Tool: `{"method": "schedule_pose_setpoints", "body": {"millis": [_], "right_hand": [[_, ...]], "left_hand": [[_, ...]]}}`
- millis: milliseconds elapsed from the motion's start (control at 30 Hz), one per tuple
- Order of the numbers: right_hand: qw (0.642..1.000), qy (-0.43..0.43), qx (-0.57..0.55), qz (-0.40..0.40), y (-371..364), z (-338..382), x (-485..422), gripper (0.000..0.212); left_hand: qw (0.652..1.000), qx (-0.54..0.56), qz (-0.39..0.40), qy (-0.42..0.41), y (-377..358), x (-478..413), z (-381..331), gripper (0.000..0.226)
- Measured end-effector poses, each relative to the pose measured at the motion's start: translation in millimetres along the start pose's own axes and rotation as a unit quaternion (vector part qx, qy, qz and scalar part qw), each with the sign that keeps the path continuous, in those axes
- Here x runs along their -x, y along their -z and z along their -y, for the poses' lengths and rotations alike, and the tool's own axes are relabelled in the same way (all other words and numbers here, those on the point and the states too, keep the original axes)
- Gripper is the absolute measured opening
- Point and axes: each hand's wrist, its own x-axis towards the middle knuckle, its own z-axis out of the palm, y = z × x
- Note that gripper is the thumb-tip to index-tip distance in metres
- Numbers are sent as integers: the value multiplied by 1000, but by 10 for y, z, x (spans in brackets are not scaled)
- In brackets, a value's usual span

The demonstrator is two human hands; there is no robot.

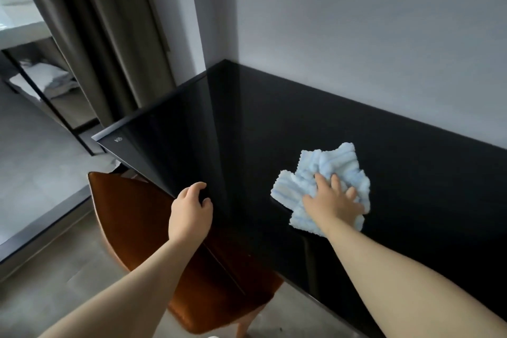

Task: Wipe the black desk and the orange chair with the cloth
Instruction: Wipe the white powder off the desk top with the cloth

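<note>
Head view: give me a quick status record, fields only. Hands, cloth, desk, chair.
right hand: pressed flat on the cloth, fingers spread
cloth: light blue, crumpled, lying on the desk
left hand: at the desk's front edge, fingers loosely curled, holding nothing
desk: glossy black top, set against the wall
chair: orange, tucked partly under the desk, untouched by either hand

We list: grey-brown curtain [109, 35] hanging at left; pale grey wall [370, 35] behind; grey tiled floor [41, 162]; dark-framed mirror panel [55, 90] beside the curtain, reflecting white bedding [46, 79].
</note>
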Motion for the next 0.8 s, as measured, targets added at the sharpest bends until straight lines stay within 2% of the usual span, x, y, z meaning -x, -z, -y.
{"method": "schedule_pose_setpoints", "body": {"millis": [67, 133, 167, 233, 267, 300, 333, 367, 433, 467, 533, 567, 633, 700, 733, 767, 800], "right_hand": [[997, 73, -1, -12, -55, 391, 80, 52], [983, 182, -1, -9, -162, 744, 330, 46], [970, 241, -14, 13, -213, 892, 491, 41], [935, 321, -81, 127, -241, 1078, 756, 32], [916, 320, -140, 197, -197, 1114, 813, 33], [902, 295, -212, 233, -107, 1130, 814, 38], [902, 258, -275, 211, -21, 1121, 732, 44], [915, 219, -309, 139, 62, 1090, 598, 45], [958, 132, -256, -13, 171, 948, 293, 46], [977, 82, -192, -35, 190, 877, 204, 47], [998, 20, -59, 4, 108, 887, 180, 48], [999, 29, -12, 14, 26, 963, 238, 45], [990, 134, 4, 33, -94, 1203, 408, 40], [952, 240, -105, 157, -39, 1442, 560, 36], [923, 255, -176, 230, 39, 1512, 592, 37], [905, 250, -232, 255, 107, 1539, 570, 40], [909, 230, -273, 217, 172, 1532, 507, 42]], "left_hand": [[1000, 0, 0, -8, 80, -203, 81, 38], [1000, 0, -2, -8, 143, -375, 173, 37], [1000, 1, 1, -7, 167, -444, 220, 36], [1000, 8, 13, -3, 197, -553, 311, 35], [1000, 13, 19, -2, 207, -596, 345, 35], [1000, 18, 22, -3, 215, -636, 367, 35], [999, 22, 25, -5, 223, -670, 379, 35], [999, 21, 29, -10, 230, -695, 385, 36], [999, 14, 39, -21, 242, -727, 392, 37], [999, 13, 45, -25, 251, -741, 399, 37], [998, 10, 52, -32, 264, -773, 402, 37], [998, 7, 52, -37, 271, -793, 396, 37], [998, -4, 46, -50, 289, -860, 378, 37], [997, -15, 45, -64, 309, -930, 386, 37], [997, -17, 47, -66, 319, -971, 401, 38], [997, -15, 50, -62, 332, -1015, 418, 39], [997, -13, 51, -56, 347, -1064, 437, 40]]}}
